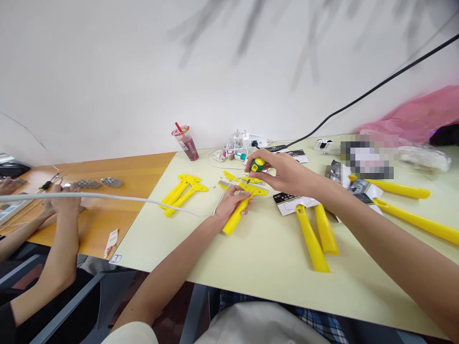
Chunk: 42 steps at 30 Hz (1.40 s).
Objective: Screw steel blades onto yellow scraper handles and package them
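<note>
My left hand [229,205] is wrapped round a yellow scraper [234,220], its wide head pointing away from me and its handle slanting toward me. Above that head, my right hand [285,172] grips a screwdriver [257,165] by its green and yellow handle. The screwdriver's tip points down at the scraper head; whether it touches a screw is too small to tell. Yellow head plates [231,177] and small metal bits lie just beyond. Several yellow scrapers [182,191] are bunched to the left. Scrapers with card sleeves [311,239] lie to the right.
A cup with a red straw [186,144] stands near the wall beside a power strip [260,142] with plugs. A black cable [344,111] and a white cable [125,198] cross the view. Pink plastic [419,114] lies at right. A co-worker's hands [66,198] are at the wooden table.
</note>
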Each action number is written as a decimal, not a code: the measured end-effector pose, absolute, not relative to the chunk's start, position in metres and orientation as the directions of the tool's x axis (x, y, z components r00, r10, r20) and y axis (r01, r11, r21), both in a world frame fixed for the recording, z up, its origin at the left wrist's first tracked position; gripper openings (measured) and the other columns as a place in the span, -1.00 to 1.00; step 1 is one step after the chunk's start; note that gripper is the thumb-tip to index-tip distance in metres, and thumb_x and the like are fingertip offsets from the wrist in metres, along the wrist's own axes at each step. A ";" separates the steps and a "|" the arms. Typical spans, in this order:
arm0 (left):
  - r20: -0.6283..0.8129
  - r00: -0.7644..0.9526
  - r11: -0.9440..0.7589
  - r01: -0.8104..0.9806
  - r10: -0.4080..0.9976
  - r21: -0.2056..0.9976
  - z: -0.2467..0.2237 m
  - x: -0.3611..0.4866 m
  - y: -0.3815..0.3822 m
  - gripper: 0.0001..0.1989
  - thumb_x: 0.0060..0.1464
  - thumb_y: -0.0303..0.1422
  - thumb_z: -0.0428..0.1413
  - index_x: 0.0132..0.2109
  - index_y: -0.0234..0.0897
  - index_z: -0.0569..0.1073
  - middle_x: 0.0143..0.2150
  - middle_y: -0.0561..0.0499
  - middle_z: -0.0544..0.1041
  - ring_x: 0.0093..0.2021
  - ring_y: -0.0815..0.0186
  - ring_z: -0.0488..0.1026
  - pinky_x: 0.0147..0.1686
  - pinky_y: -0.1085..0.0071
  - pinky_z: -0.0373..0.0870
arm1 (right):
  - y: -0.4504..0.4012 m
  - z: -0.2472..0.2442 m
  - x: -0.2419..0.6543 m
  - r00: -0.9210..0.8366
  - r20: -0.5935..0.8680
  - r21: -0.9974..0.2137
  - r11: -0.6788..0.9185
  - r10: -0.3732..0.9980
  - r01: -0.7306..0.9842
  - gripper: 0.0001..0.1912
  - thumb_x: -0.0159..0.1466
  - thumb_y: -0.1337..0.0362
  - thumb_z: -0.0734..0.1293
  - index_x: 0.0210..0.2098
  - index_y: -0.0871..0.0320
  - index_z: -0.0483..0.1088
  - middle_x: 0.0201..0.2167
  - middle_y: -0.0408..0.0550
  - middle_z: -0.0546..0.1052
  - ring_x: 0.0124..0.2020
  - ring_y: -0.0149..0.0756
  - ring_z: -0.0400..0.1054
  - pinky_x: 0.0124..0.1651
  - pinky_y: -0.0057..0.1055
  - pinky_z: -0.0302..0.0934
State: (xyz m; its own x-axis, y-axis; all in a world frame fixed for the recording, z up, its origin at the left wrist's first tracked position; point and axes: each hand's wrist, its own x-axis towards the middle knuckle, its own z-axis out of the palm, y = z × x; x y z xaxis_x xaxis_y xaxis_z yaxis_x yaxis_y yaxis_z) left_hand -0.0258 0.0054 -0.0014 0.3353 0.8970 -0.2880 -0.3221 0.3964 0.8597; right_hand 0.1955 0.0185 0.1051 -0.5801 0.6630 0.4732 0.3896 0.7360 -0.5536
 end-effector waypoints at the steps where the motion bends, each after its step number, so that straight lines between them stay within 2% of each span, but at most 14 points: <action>1: -0.295 0.325 0.399 -0.322 0.898 0.859 -0.002 -0.026 0.006 -0.38 -0.14 -0.30 0.56 -0.08 -0.20 0.34 -0.09 -0.05 0.61 -0.27 0.33 0.59 -0.62 0.54 0.18 | 0.018 0.107 0.197 -0.580 0.474 -0.554 0.736 0.662 0.388 -0.82 0.53 0.11 0.31 0.07 -0.03 0.41 0.11 0.00 0.67 0.01 -0.07 0.60 0.10 -0.13 0.43; 3: -0.292 0.315 0.393 -0.330 0.903 0.858 -0.003 -0.027 0.008 -0.39 -0.14 -0.30 0.56 -0.09 -0.20 0.33 -0.05 -0.08 0.62 -0.27 0.34 0.59 -0.63 0.54 0.16 | 0.016 0.112 0.199 -0.557 0.477 -0.564 0.723 0.680 0.399 -0.82 0.53 0.10 0.32 0.07 -0.04 0.44 0.12 -0.01 0.67 0.02 -0.05 0.60 0.08 -0.12 0.45; 6: -0.268 0.325 0.378 -0.348 0.907 0.858 -0.004 -0.027 0.008 -0.40 -0.12 -0.31 0.55 -0.09 -0.20 0.33 -0.01 -0.10 0.63 -0.29 0.36 0.58 -0.63 0.55 0.17 | 0.019 0.114 0.202 -0.490 0.458 -0.605 0.663 0.742 0.440 -0.81 0.50 0.07 0.35 0.04 -0.04 0.44 0.06 -0.01 0.70 -0.08 -0.04 0.64 0.02 -0.11 0.46; 10: -0.274 0.331 0.388 -0.354 0.903 0.851 -0.004 -0.028 0.008 -0.40 -0.12 -0.32 0.55 -0.09 -0.19 0.32 -0.10 -0.04 0.60 -0.30 0.35 0.58 -0.64 0.56 0.17 | 0.035 0.100 0.206 -0.411 0.410 -0.637 0.578 0.814 0.510 -0.76 0.45 0.03 0.38 0.00 -0.01 0.42 -0.02 0.04 0.72 -0.17 -0.01 0.65 -0.05 -0.12 0.45; 14: -0.281 0.326 0.395 -0.366 0.902 0.843 -0.004 -0.028 0.007 -0.39 -0.12 -0.34 0.54 -0.09 -0.19 0.31 -0.17 0.01 0.56 -0.30 0.34 0.59 -0.64 0.57 0.17 | 0.053 0.081 0.211 -0.359 0.360 -0.626 0.509 0.861 0.591 -0.77 0.40 0.07 0.37 -0.04 0.02 0.41 -0.09 0.06 0.73 -0.21 0.01 0.64 -0.08 -0.14 0.40; 19: -0.282 0.338 0.401 -0.361 0.898 0.842 -0.003 -0.027 0.006 -0.41 -0.11 -0.34 0.54 -0.08 -0.20 0.34 -0.14 0.00 0.56 -0.30 0.35 0.58 -0.64 0.55 0.21 | 0.061 0.068 0.213 -0.371 0.358 -0.619 0.515 0.857 0.593 -0.75 0.40 0.05 0.38 -0.03 0.04 0.45 -0.07 0.08 0.74 -0.23 -0.01 0.61 -0.07 -0.13 0.39; 28: -0.280 0.355 0.405 -0.351 0.892 0.844 0.000 -0.027 0.005 -0.40 -0.11 -0.34 0.56 -0.10 -0.19 0.33 -0.14 0.00 0.56 -0.30 0.34 0.59 -0.60 0.56 0.21 | 0.063 0.061 0.211 -0.404 0.359 -0.630 0.538 0.841 0.561 -0.76 0.41 0.08 0.37 -0.01 0.03 0.44 -0.01 0.08 0.73 -0.10 0.03 0.63 -0.03 -0.10 0.42; 36: -0.285 0.357 0.409 -0.345 0.890 0.845 -0.001 -0.027 0.007 -0.38 -0.14 -0.33 0.56 -0.10 -0.18 0.31 -0.16 0.00 0.58 -0.30 0.32 0.60 -0.60 0.56 0.24 | 0.057 0.072 0.210 -0.363 0.372 -0.623 0.520 0.854 0.585 -0.73 0.40 0.07 0.39 0.00 0.05 0.43 -0.11 0.07 0.73 -0.21 -0.01 0.64 -0.12 -0.17 0.40; 42: -0.288 0.334 0.404 -0.356 0.897 0.843 -0.003 -0.027 0.008 -0.39 -0.12 -0.34 0.55 -0.08 -0.19 0.32 -0.04 -0.09 0.63 -0.29 0.33 0.60 -0.59 0.55 0.26 | 0.049 0.088 0.212 -0.367 0.404 -0.612 0.546 0.838 0.572 -0.73 0.41 0.01 0.40 -0.03 0.01 0.43 -0.11 0.04 0.73 -0.26 -0.04 0.59 -0.15 -0.15 0.39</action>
